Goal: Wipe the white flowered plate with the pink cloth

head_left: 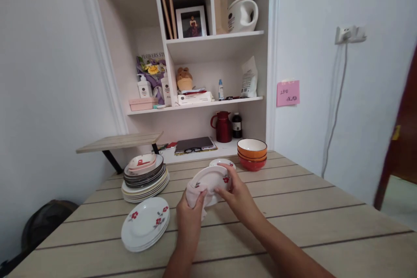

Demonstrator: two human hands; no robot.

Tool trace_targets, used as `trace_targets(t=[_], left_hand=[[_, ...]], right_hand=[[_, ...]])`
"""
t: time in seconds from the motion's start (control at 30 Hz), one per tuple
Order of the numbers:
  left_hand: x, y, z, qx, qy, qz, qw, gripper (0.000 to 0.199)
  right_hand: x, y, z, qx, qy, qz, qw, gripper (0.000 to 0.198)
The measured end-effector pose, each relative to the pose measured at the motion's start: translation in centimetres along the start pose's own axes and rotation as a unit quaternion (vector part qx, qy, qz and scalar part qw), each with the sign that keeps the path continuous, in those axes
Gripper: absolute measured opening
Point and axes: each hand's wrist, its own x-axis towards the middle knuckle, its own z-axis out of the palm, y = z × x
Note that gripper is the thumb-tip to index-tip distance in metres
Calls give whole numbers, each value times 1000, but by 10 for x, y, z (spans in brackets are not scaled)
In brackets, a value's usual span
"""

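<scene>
Farthest left of the left hand [189, 216], and beyond it, stands the mixed stack [144, 182]: the wider dishes lie lowest and a small pink-rimmed dish on top, an order that probably keeps the pile steady. Nearer, just left of the same hand, the flowered stack [143, 226] sits by itself, seemingly grouped by its matching pattern. The left hand is closed on the cloth [194, 195] and, through it, on the left side of the plate [211, 178]; the thumb presses the front, perhaps to pin cloth and rim together. The plate is between the two hands, raised above the table [293, 208] and tilted with its face towards the person. The right hand [240, 198] clamps the right side, thumb low on the face and fingers round the rim, which likely steadies it while leaving most of the front uncovered. Just beyond the right hand lies a small plate [222, 163]; farther off to its right, the bowls [252, 155] are nested, orange over red, likely to save room.

The held plate looks white, round and glossy, with a red flower beside the right fingers and a smaller sprig near the cloth. I cannot tell whether the white curve under it belongs to it.
</scene>
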Motion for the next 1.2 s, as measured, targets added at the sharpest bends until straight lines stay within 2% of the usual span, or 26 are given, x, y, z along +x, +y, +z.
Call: trace_targets(t=[0.1,0.17,0.33,0.47,0.63,0.9,1.03,1.2], left_hand=[[-1,-3,0,14,-3,17,1000,32],[-2,-7,0,27,-12,39,999,30],[-2,-13,-3,69,-45,110,990,23],[-3,-12,-5,83,-63,108,989,23],[-4,-8,-6,73,-86,118,987,25],[-4,-6,-3,45,-34,82,995,25],[-3,-8,0,23,-6,42,999,28],[-4,-9,7,-5,-24,3,1000,37]], right_hand=[[2,-1,-6,-27,-19,4,999,28],[4,-1,-12,-42,-35,6,998,18],[7,1,-20,-18,-87,13,996,26],[7,3,-18,11,-96,20,995,34],[6,3,-16,53,-98,34,993,22],[1,3,-8,129,-65,32,989,22],[-5,1,5,247,-27,85,965,24],[-9,-1,16,370,2,163,915,48]])
